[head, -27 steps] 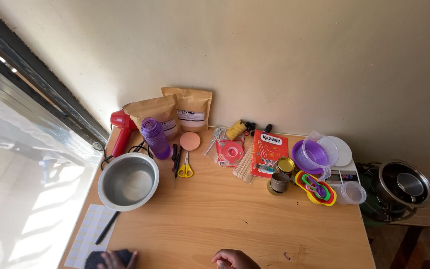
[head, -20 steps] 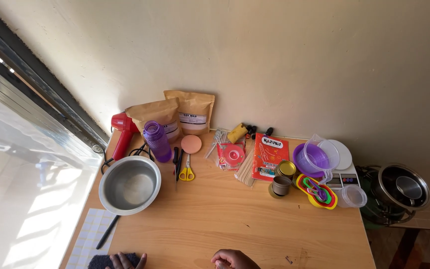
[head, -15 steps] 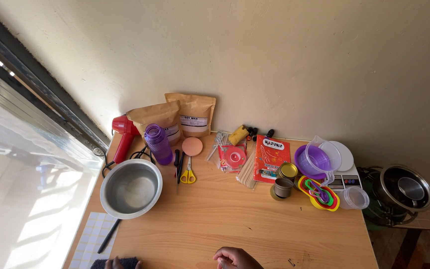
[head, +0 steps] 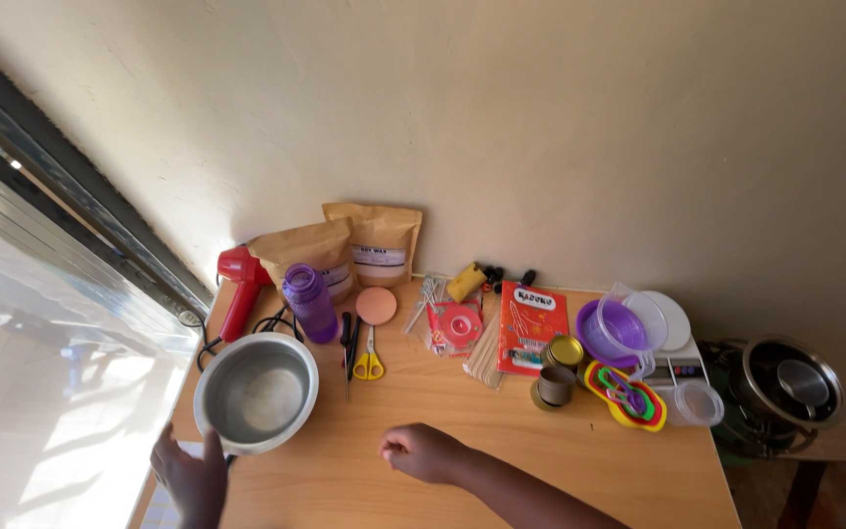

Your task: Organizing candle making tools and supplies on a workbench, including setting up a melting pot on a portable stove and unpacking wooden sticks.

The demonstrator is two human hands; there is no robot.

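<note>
Round stainless-steel mixing bowl (head: 256,391) is sitting at the lower left of the frame on the wooden table (head: 501,460), its near rim being touched by the left hand (head: 191,477), fingers spread. Lower centre, the right hand (head: 426,453) is resting curled into a loose fist, holding nothing. Yellow-handled scissors (head: 369,358) and a purple plastic bottle (head: 309,302) are lying just beyond the bowl.

Two brown paper pouches lean against the wall at the upper middle of the frame: the left pouch (head: 307,253) and the right pouch (head: 381,241), each bearing a white rectangular label. A flat red packet (head: 533,327) with white lettering lies on the counter (head: 462,392) right of centre. A clear packet with a red disc (head: 458,324) lies beside it.
</note>
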